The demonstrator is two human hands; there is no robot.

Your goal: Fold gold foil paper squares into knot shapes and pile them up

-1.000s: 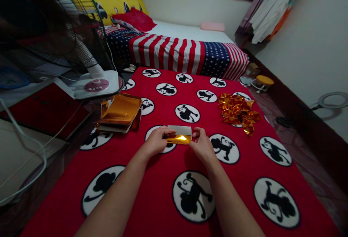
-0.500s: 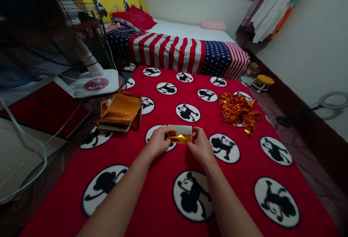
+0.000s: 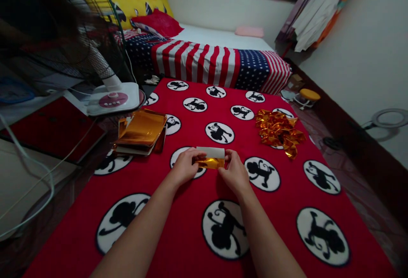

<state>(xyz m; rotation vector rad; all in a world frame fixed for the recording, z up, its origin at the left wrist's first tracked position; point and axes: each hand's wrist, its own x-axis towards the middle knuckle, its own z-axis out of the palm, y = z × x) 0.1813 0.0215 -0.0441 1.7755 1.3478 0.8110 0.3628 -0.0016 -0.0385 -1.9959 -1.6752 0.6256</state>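
Note:
Between my two hands is a small sheet of gold foil paper [image 3: 211,163], its white backing showing along the far part and a shiny gold strip folded along the near part. My left hand [image 3: 185,166] pinches its left end. The right end is pinched by my right hand [image 3: 234,170]. The paper is held just over the red cloth [image 3: 178,231] with monkey prints. To the left lies a stack of gold foil sheets [image 3: 140,128]. Over on the right is a heap of folded gold foil pieces [image 3: 279,131].
A standing fan [image 3: 113,95] is at the left, with a white cable [image 3: 49,180] hanging nearby. Past the cloth's far edge is a bed [image 3: 204,61] with a flag-pattern cover. A yellow stool [image 3: 310,94] stands on the floor by the right wall.
The camera view has shifted very slightly. Both hands keep the same hold on the foil paper, with no clear change in its fold.

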